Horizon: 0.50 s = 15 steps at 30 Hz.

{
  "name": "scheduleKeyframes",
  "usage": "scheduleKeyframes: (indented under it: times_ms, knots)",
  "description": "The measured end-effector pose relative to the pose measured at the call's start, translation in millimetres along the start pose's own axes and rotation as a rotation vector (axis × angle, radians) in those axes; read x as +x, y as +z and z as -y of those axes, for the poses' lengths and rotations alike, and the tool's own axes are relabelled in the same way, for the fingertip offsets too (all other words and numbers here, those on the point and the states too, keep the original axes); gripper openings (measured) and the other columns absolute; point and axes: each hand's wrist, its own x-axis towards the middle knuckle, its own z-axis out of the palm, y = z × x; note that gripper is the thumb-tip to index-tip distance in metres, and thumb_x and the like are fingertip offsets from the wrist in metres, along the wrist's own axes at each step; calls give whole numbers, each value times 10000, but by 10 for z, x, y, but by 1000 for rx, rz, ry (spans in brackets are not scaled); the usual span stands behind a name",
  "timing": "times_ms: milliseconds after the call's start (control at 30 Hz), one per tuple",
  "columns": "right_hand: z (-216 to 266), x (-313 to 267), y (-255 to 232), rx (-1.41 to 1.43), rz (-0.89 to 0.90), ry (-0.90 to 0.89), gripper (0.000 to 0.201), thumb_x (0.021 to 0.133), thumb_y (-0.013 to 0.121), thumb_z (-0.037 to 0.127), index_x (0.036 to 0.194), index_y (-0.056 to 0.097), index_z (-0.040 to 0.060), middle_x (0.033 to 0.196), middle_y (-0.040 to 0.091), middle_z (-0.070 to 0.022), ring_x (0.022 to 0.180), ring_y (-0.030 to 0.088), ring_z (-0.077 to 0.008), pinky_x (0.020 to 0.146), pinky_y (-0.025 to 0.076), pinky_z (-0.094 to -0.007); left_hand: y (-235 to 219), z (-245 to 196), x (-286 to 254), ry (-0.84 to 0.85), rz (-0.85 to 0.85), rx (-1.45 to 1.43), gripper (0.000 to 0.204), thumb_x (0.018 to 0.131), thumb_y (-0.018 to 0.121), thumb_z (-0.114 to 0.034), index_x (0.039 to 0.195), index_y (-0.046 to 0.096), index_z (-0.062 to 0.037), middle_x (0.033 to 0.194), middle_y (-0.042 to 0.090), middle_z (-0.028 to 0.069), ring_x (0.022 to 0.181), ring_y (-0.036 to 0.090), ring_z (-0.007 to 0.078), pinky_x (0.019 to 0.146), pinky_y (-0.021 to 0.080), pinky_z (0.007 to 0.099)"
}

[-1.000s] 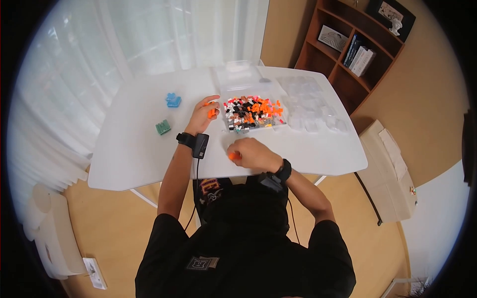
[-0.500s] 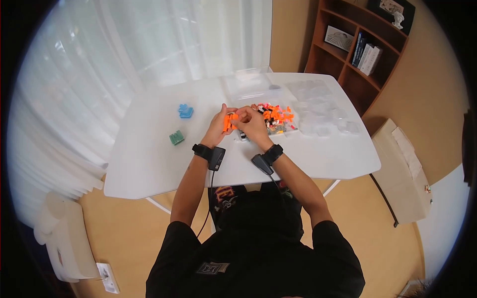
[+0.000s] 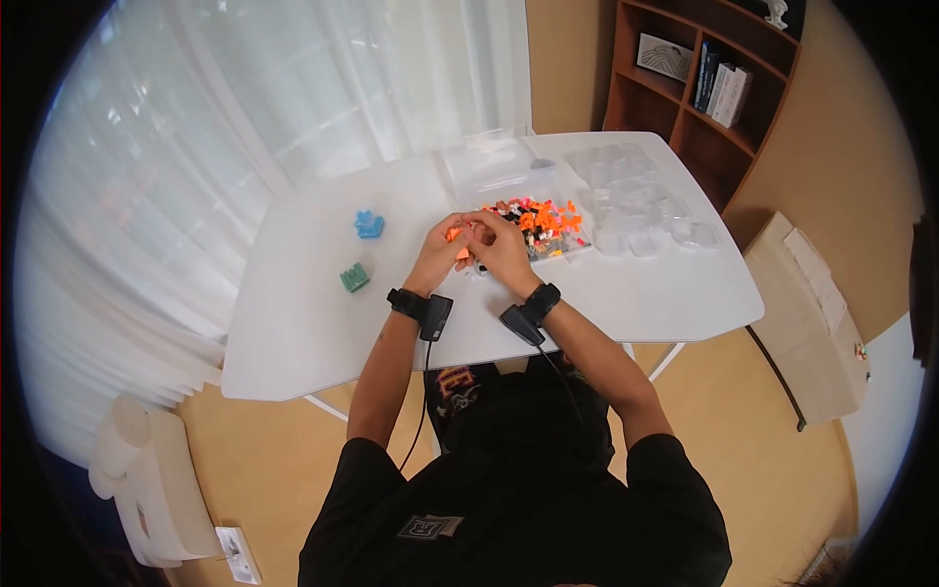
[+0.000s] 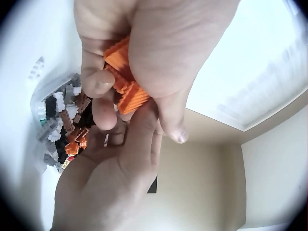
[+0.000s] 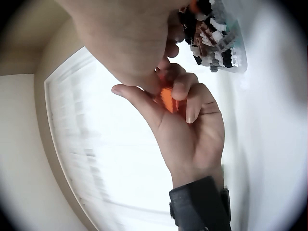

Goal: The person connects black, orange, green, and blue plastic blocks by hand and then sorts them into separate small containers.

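In the head view both hands meet over the table, left of the heap of mixed bricks. Curled fingers of the left hand hold several orange bricks against its palm. The right hand touches the left one, its thumb and fingertips closed at the lower end of the orange bricks in the left wrist view. Whether it pinches a separate brick is hidden behind its fingers. In the right wrist view orange bricks show between the left hand's fingers and the right hand.
A blue block piece and a green one lie on the white table at the left. Behind the heap is a clear plastic box. Clear containers stand at the right.
The right hand has moved up and left from the near side of the table to meet the left hand. Over the last half second both hands stay together, fingers slightly shifted.
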Motion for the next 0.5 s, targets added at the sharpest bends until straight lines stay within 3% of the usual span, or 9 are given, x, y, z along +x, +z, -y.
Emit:
scheduleKeyframes:
  times_ms: [67, 100, 300, 367, 500]
  knots:
    - [14, 5, -5, -164, -38, -203, 110, 813, 679, 9, 918, 658, -17, 666, 601, -21, 601, 540, -64, 550, 445, -217, -7, -45, -22, 1, 43, -4, 352, 918, 563, -103, 1245, 483, 2, 831, 584, 43, 567, 490, 60, 445, 350, 182]
    - [-43, 5, -2, -161, -38, -204, 110, 813, 679, 9, 918, 658, -17, 666, 601, -21, 601, 540, -64, 550, 445, -217, 3, -82, -38, 1, 86, -11, 390, 893, 573, -47, 1268, 473, -6, 878, 589, 44, 591, 488, 61, 458, 348, 183]
    - [-192, 55, -52, 68, 128, 62, 164, 818, 713, 62, 964, 674, -3, 655, 572, 19, 607, 510, -37, 527, 404, -208, -49, -157, -72, -92, 198, -92, 566, 824, 604, 28, 1352, 409, -31, 985, 579, 55, 690, 515, 87, 535, 384, 219]
    - [-239, 64, -31, 438, 152, 152, 162, 815, 717, 96, 933, 679, -8, 599, 490, 41, 563, 445, -46, 499, 363, -217, -91, -134, -38, -101, 188, -154, 603, 805, 593, 53, 1367, 391, -33, 984, 571, 54, 706, 521, 99, 563, 399, 225]
    - [-97, 66, -98, 320, 169, 79, 140, 820, 705, 73, 906, 664, -29, 624, 500, 44, 562, 450, -43, 493, 358, -212, -174, -94, -26, -125, 190, -290, 669, 769, 551, 116, 1391, 363, -42, 1035, 567, 85, 796, 560, 157, 651, 450, 264]
